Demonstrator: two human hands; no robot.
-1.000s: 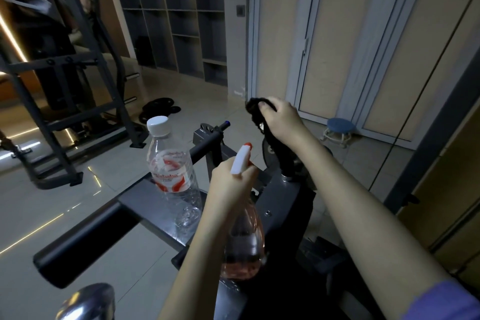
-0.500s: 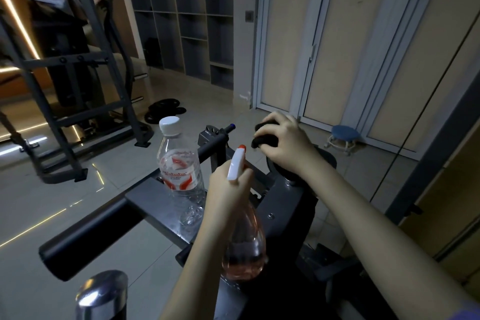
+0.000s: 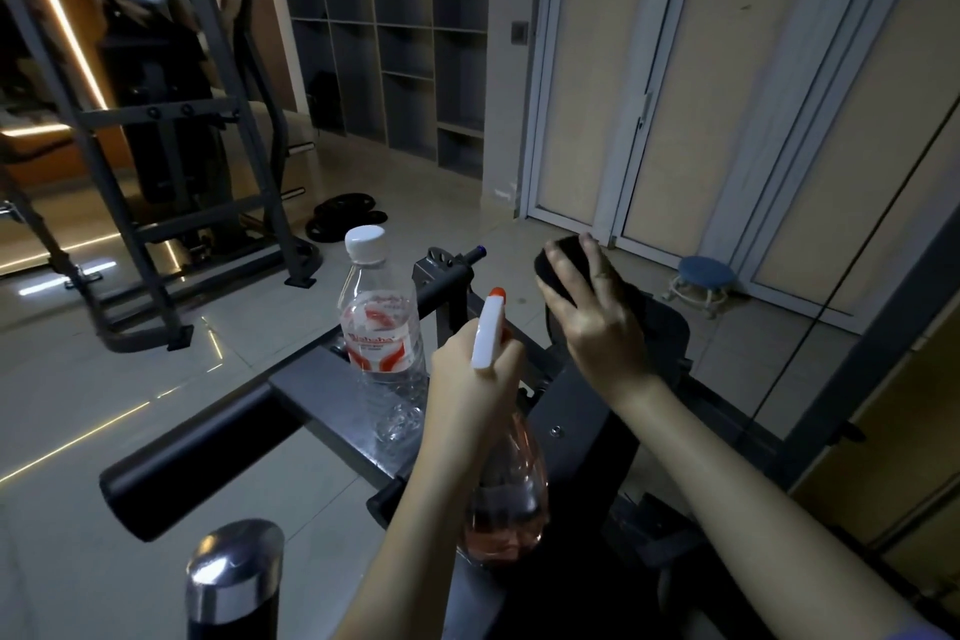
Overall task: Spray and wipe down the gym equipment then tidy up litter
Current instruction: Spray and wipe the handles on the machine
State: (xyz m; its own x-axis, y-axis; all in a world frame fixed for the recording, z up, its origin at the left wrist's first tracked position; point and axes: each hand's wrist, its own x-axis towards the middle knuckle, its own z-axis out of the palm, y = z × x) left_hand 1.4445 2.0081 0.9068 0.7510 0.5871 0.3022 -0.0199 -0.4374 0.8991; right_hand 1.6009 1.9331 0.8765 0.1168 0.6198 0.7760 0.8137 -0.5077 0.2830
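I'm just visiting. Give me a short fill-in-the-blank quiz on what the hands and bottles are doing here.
1. The left hand grips a spray bottle holding ____ liquid.
2. The right hand presses a ____ cloth onto the exercise machine.
3. The water bottle standing on the machine has a ____ cap.
Missing words: pink; black; white.

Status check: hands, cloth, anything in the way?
Left hand grips spray bottle. Right hand presses black cloth on exercise bike. Water bottle stands on bike, beside left hand.

Dim room, warm strip glare, wide-angle warping
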